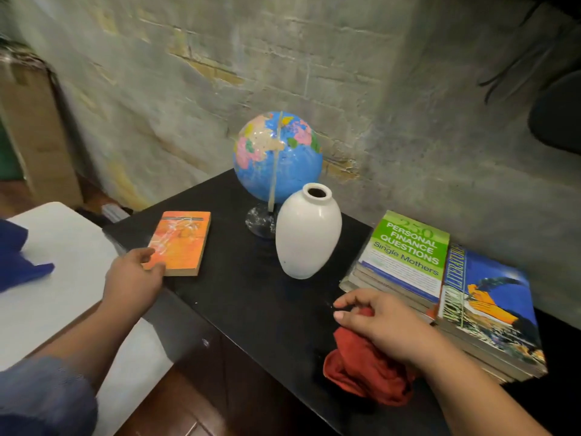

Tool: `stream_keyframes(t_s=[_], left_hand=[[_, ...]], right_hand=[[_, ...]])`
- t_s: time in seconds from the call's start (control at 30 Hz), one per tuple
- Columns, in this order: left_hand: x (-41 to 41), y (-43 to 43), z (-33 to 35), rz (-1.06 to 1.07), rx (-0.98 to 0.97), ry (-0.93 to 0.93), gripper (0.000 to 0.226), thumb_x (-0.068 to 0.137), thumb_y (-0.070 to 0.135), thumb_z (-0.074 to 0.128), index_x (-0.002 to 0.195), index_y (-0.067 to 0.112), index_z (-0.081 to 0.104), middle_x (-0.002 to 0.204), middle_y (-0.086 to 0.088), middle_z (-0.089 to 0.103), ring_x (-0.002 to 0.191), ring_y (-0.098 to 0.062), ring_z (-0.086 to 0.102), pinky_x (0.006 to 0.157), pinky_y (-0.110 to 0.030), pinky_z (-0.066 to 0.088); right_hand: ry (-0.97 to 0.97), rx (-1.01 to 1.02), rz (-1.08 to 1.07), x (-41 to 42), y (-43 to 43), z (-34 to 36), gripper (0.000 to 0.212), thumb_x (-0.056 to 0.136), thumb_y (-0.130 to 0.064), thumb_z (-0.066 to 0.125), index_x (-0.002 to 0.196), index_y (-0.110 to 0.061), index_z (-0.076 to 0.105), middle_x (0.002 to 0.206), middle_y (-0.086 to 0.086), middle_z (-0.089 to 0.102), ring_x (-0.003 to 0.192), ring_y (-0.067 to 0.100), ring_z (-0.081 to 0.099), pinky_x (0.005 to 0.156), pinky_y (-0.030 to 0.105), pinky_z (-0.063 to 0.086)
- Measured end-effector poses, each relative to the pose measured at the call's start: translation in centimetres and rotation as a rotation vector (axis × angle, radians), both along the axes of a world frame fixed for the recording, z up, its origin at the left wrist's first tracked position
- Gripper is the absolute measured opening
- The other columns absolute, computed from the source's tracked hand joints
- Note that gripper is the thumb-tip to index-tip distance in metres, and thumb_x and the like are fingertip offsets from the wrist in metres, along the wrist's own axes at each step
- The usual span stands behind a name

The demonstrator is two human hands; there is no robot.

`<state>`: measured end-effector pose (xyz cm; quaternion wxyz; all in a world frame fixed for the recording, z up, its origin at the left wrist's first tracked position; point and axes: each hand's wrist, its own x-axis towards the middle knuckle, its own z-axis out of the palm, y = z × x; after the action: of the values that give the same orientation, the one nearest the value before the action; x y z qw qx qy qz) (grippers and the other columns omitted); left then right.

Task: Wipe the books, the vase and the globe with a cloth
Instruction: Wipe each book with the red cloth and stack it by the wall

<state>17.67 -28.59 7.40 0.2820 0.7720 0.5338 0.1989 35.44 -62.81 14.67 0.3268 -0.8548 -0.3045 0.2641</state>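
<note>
An orange book [180, 242] lies flat on the black cabinet top [251, 297]. My left hand [135, 278] holds its near corner between thumb and fingers. My right hand [377, 322] grips a crumpled red cloth [361, 372] resting on the cabinet top near the front edge. A white vase [308, 236] stands upright in the middle, with a blue globe [278, 157] on a dark stand right behind it. To the right is a stack of several books [446, 287]; a green-covered one and a blue-covered one lie on top.
A rough stone wall runs behind the cabinet. A white surface [72, 278] adjoins the cabinet on the left, with a blue cloth [19, 259] on it. A cardboard box [34, 136] stands at the far left. Wooden floor shows below.
</note>
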Motion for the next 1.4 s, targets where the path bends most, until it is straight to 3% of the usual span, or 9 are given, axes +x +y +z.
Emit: stream_keyframes(t_s=[0.13,0.27,0.47,0.57,0.67,0.9,1.17,1.3,1.4], left_hand=[[0.4,1.8,-0.2,0.052,-0.083,0.079,0.059,0.085,0.039,0.068,0.132,0.005,0.053,0.126,-0.021,0.054,0.112,-0.039,0.054,0.091,-0.050,0.050],[0.7,2.6,-0.1,0.115,-0.453,-0.012,0.063,0.081,0.040,0.074,0.124,0.000,0.051,0.117,-0.022,0.058,0.101,-0.041,0.059,0.071,-0.046,0.054],[0.1,3.0,-0.5,0.158,-0.823,-0.469,0.040,0.086,0.014,0.070,0.117,-0.002,0.052,0.110,-0.018,0.062,0.095,-0.029,0.060,0.108,-0.052,0.038],[-1.1,2.9,-0.3,0.094,-0.914,-0.576,0.031,0.092,0.011,0.061,0.120,-0.002,0.053,0.104,-0.018,0.067,0.088,-0.026,0.066,0.078,-0.031,0.060],[-3.0,2.7,0.3,-0.039,-0.947,-0.525,0.024,0.095,0.010,0.055,0.116,-0.001,0.056,0.098,-0.021,0.069,0.089,-0.030,0.066,0.060,-0.029,0.060],[-4.5,0.4,1.8,-0.477,-1.062,-0.143,0.050,0.073,0.031,0.081,0.109,-0.001,0.068,0.092,-0.026,0.069,0.078,-0.029,0.067,0.075,-0.036,0.060],[1.5,-8.9,2.1,-0.847,-0.896,0.000,0.045,0.075,0.016,0.077,0.112,0.003,0.055,0.090,-0.021,0.070,0.072,-0.020,0.065,0.061,-0.023,0.056],[4.3,-11.8,0.1,-0.838,-0.589,0.008,0.029,0.080,0.009,0.076,0.101,0.013,0.055,0.084,-0.019,0.071,0.072,-0.025,0.069,0.065,-0.033,0.059],[5.1,-12.7,-0.7,-0.881,-0.344,0.042,0.035,0.077,0.021,0.079,0.103,0.028,0.057,0.095,0.000,0.066,0.076,-0.011,0.065,0.077,-0.030,0.055]], right_hand=[[0.017,0.010,-0.046,-0.3,1.3,-1.0,0.011,0.083,-0.041,0.074,0.092,-0.035,0.071,0.077,-0.010,0.063,0.072,0.004,0.058,0.070,0.022,0.042],[0.023,0.016,-0.089,-0.6,2.1,-1.3,0.012,0.082,-0.040,0.074,0.092,-0.034,0.071,0.083,-0.001,0.071,0.074,0.009,0.064,0.071,0.026,0.048],[0.022,0.001,-0.159,-0.3,1.3,-1.4,0.011,0.083,-0.039,0.074,0.092,-0.033,0.072,0.086,0.001,0.072,0.079,0.014,0.066,0.076,0.027,0.049],[0.029,0.006,-0.196,0.0,0.4,-1.4,0.009,0.084,-0.038,0.074,0.092,-0.034,0.072,0.080,-0.008,0.069,0.073,0.004,0.062,0.068,0.019,0.043],[0.050,0.040,-0.257,0.0,-0.8,-1.2,0.007,0.085,-0.034,0.073,0.092,-0.033,0.072,0.083,-0.011,0.070,0.079,0.003,0.063,0.069,0.016,0.042],[0.134,0.118,-0.402,0.1,-2.7,-1.6,0.005,0.085,-0.031,0.073,0.085,-0.027,0.076,0.083,-0.006,0.074,0.081,0.015,0.067,0.075,0.028,0.049],[0.418,0.307,-0.689,0.3,-5.2,-0.8,0.010,0.087,-0.010,0.061,0.082,-0.013,0.069,0.074,0.007,0.062,0.068,0.025,0.058,0.059,0.027,0.044],[0.372,0.331,-0.752,-0.3,-6.5,-0.2,0.017,0.059,-0.011,0.060,0.076,-0.013,0.063,0.077,0.011,0.054,0.066,0.024,0.048,0.056,0.028,0.035],[0.254,0.301,-0.781,-0.9,-7.2,-0.2,0.018,0.061,-0.014,0.060,0.077,-0.007,0.062,0.077,0.015,0.054,0.066,0.025,0.047,0.060,0.032,0.035]])
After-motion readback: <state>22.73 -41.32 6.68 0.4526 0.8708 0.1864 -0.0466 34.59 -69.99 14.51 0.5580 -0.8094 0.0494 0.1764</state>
